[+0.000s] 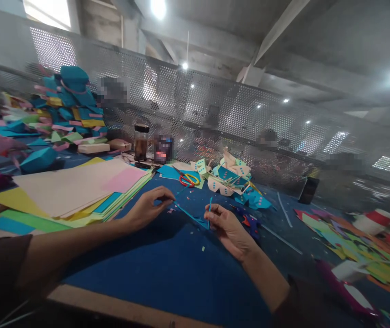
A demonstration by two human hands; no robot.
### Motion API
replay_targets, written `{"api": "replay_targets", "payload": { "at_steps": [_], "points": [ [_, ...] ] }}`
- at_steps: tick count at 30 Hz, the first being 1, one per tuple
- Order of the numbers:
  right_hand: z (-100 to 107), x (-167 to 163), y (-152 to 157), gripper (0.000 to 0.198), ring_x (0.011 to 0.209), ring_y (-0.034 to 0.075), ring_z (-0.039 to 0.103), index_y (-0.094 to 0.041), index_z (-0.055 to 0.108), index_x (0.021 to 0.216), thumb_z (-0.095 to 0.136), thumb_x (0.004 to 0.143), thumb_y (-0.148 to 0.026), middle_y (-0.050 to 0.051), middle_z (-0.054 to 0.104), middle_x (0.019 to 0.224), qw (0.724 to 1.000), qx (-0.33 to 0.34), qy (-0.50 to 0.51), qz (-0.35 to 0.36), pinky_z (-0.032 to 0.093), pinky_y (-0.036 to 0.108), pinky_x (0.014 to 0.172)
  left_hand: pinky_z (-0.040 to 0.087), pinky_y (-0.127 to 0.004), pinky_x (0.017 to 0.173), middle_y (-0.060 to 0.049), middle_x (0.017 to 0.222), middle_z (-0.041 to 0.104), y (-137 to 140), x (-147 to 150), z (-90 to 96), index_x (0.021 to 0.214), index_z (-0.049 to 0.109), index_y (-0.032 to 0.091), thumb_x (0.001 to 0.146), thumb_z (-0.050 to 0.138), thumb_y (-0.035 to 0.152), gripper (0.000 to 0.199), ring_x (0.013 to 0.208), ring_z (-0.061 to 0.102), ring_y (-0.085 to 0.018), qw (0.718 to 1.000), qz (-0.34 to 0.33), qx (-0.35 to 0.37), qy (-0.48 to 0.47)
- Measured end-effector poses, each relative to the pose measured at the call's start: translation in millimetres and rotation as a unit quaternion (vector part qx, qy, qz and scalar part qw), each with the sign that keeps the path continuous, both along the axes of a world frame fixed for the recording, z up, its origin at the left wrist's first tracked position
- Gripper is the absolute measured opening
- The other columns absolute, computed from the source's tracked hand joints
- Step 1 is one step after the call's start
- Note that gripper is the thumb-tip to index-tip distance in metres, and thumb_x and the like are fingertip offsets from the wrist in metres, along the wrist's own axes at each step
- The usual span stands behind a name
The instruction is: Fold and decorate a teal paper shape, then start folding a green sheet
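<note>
A thin blue paper strip (192, 216) stretches between my two hands above the blue table covering. At its far left end, my left hand (154, 204) is closed in a pinch with thumb and forefinger. My right hand (228, 228) pinches the other end, where the strip is bent and a short piece stands upright at the fingertips. Just beyond my right hand lies a dark blue glue gun (251, 223). Scissors (188, 180) with red and yellow handles rest farther back, between the hands.
Sheets of coloured paper (79, 187) are stacked at left. Folded paper shapes with blue dots (229, 175) stand at the back. Also there: a dark-lidded jar (141, 143), clear sticks (282, 239), a purple tool (348, 291), paper cut-outs (369, 250) and a perforated metal screen (195, 98).
</note>
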State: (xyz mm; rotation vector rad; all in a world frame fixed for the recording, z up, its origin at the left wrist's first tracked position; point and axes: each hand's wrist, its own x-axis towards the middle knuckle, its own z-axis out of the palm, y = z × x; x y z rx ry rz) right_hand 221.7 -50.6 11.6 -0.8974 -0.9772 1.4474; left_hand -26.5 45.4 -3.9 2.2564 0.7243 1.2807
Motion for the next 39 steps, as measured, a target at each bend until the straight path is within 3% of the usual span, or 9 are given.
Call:
{"api": "replay_targets", "payload": {
  "at_steps": [6, 13, 17, 21, 24, 28, 33, 39],
  "points": [
    [2, -4, -3, 0.032, 0.06, 0.007, 0.062, -0.017, 0.067, 0.083, 0.091, 0.068, -0.033, 0.0, 0.072, 0.078, 0.999, 0.019, -0.036, -0.003, 0.05, 0.017, 0.061, 0.055, -0.033, 0.077, -0.006, 0.094, 0.07, 2, 2, 7.8, 0.094, 0.069, 0.019, 0.093, 0.058, 0.033, 0.018, 0.089, 0.067, -0.02, 1.0, 0.007, -0.011, 0.006],
    [5, -6, -5, 0.032, 0.073, 0.012, 0.072, -0.018, 0.066, 0.081, 0.089, 0.071, -0.038, 0.003, 0.077, 0.087, 0.997, 0.05, -0.065, 0.006, 0.057, 0.024, 0.073, 0.054, -0.039, 0.091, -0.008, 0.106, 0.071, 10, 2, 12.0, 0.099, 0.068, 0.018, 0.093, 0.057, 0.04, 0.026, 0.104, 0.066, -0.024, 0.999, 0.022, -0.032, 0.006],
    [2, -8, -5, 0.032, 0.079, 0.014, 0.073, -0.018, 0.068, 0.082, 0.088, 0.071, -0.04, 0.004, 0.077, 0.091, 0.994, 0.064, -0.084, 0.003, 0.058, 0.028, 0.079, 0.046, -0.046, 0.106, -0.011, 0.13, 0.065, 10, 4, 12.7, 0.104, 0.068, 0.019, 0.094, 0.056, 0.041, 0.027, 0.127, 0.057, -0.028, 0.999, 0.029, -0.02, 0.026],
    [0, -10, -4, 0.031, 0.08, 0.015, 0.074, -0.019, 0.068, 0.082, 0.088, 0.071, -0.04, 0.004, 0.077, 0.091, 0.993, 0.073, -0.088, -0.008, 0.057, 0.03, 0.08, 0.036, -0.051, 0.116, -0.01, 0.142, 0.057, 0, 9, 16.3, 0.107, 0.068, 0.021, 0.096, 0.056, 0.037, 0.023, 0.136, 0.049, -0.027, 0.997, 0.055, 0.032, 0.032],
    [-1, -10, -4, 0.029, 0.082, 0.016, 0.074, -0.019, 0.07, 0.084, 0.087, 0.073, -0.04, 0.004, 0.077, 0.093, 0.992, 0.078, -0.096, -0.013, 0.057, 0.03, 0.082, 0.04, -0.048, 0.112, -0.008, 0.133, 0.062, -16, 15, 19.1, 0.104, 0.067, 0.022, 0.096, 0.059, 0.031, 0.015, 0.129, 0.053, -0.024, 0.996, 0.04, 0.082, 0.009],
    [-3, -10, -3, 0.03, 0.083, 0.017, 0.074, -0.019, 0.072, 0.087, 0.086, 0.073, -0.041, 0.004, 0.077, 0.091, 0.991, 0.08, -0.107, -0.016, 0.057, 0.032, 0.086, 0.046, -0.042, 0.1, -0.006, 0.115, 0.07, -35, 26, 15.9, 0.107, 0.065, 0.022, 0.093, 0.067, 0.03, 0.017, 0.113, 0.062, -0.023, 0.99, -0.047, 0.126, 0.049],
    [-10, -10, -1, 0.033, 0.081, 0.018, 0.072, -0.019, 0.073, 0.09, 0.086, 0.072, -0.043, 0.003, 0.076, 0.085, 0.988, 0.075, -0.132, -0.029, 0.056, 0.033, 0.085, 0.043, -0.041, 0.092, -0.001, 0.098, 0.075, -37, 35, 5.2, 0.102, 0.064, 0.022, 0.092, 0.069, 0.03, 0.014, 0.094, 0.068, -0.021, 0.983, -0.026, 0.147, 0.104],
    [-13, -9, 1, 0.025, 0.086, 0.017, 0.069, -0.02, 0.073, 0.088, 0.082, 0.077, -0.042, 0.004, 0.076, 0.099, 0.967, 0.131, -0.213, -0.045, 0.053, 0.03, 0.081, 0.039, -0.038, 0.093, 0.0, 0.093, 0.076, -27, 32, -2.2, 0.098, 0.066, 0.022, 0.095, 0.064, 0.023, 0.004, 0.089, 0.068, -0.019, 0.973, -0.019, 0.194, 0.12]
  ]
}}
